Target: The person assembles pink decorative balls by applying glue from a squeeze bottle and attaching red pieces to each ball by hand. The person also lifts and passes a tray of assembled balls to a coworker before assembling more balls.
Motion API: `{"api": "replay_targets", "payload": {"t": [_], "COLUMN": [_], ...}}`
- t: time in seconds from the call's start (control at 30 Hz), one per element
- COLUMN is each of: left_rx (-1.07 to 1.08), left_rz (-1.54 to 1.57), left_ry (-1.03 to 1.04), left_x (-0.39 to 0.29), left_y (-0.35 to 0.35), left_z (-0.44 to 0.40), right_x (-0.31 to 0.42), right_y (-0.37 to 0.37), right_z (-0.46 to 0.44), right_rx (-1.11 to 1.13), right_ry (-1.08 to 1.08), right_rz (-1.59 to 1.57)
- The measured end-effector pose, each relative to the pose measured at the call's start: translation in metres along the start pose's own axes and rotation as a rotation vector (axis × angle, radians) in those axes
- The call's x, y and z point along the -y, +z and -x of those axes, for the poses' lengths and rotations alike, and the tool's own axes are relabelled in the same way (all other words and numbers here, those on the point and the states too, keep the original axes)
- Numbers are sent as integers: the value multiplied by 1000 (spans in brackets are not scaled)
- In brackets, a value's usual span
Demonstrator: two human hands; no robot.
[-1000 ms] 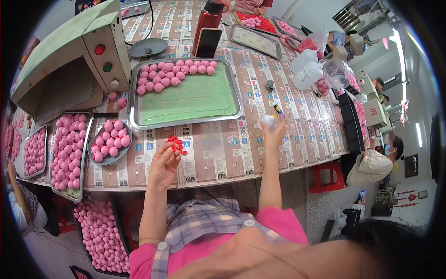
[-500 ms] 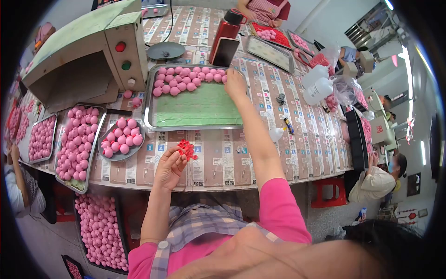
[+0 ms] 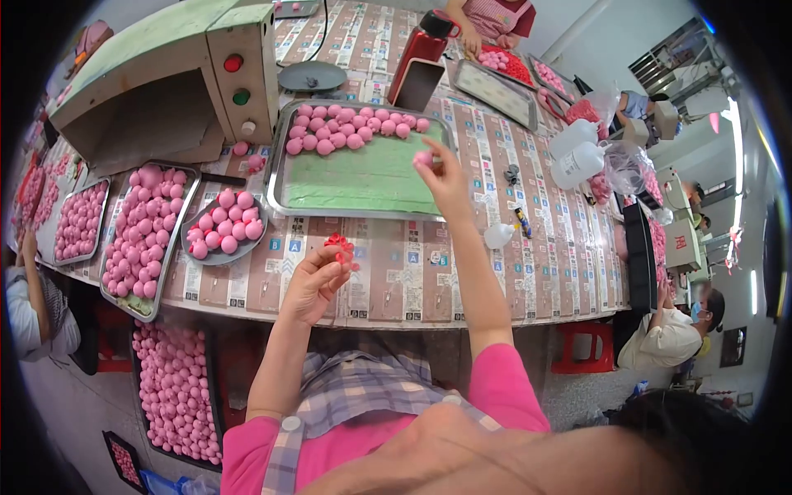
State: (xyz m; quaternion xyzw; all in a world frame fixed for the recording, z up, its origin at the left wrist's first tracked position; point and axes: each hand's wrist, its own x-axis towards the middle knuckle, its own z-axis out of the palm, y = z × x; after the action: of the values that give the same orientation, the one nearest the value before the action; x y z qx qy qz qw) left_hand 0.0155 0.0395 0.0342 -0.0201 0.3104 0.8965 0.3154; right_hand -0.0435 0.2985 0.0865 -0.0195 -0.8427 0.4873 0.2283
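Note:
A pink ball [image 3: 423, 157] is pinched between the thumb and fingers of my right hand [image 3: 445, 183], over the right end of a metal tray [image 3: 276, 186]. Green sheeting [image 3: 355, 180] lines this tray, and several pink balls [image 3: 334, 128] sit in rows along its far side. Nearer to me, my left hand [image 3: 312, 287] is closed in a pinch, with a small red piece at its fingertips. Right behind those fingers lies a little heap of red pieces [image 3: 340, 242], partly overlapping them in view.
A grey plate of pink balls [image 3: 247, 258] and a long filled tray [image 3: 157, 307] stand left, below a metal oven-like machine [image 3: 181, 74]. Behind the lined tray are a phone [image 3: 417, 85] and a red bottle [image 3: 429, 37]. Co-workers sit around; a small white bottle [image 3: 498, 236] stands right.
My right hand has come back from the tray's far right corner toward me, now with a pink ball in its fingers. My left hand stays by the red pieces. The view has shifted slightly.

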Motion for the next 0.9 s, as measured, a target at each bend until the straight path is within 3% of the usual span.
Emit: {"api": "replay_targets", "payload": {"t": [0.1,0.2,0.3,0.53,0.9], "left_rx": [-23,-2,16,17,40], "left_rz": [-31,-36,-92,-344,-521], "left_ry": [-21,-42,-17,155,252], "left_x": [6,13,17,19,19], "left_y": [-3,-5,2,13,20], "left_z": [-3,-4,-1,8,10], "right_x": [28,39,41,47,51], "right_y": [0,11,25,47,48], "right_z": [69,114,138,153,154], "right_rx": [140,177,184,52,16], "right_ry": [293,413,425,214,51], "right_rz": [-619,-890,-960,-574,-327]}}
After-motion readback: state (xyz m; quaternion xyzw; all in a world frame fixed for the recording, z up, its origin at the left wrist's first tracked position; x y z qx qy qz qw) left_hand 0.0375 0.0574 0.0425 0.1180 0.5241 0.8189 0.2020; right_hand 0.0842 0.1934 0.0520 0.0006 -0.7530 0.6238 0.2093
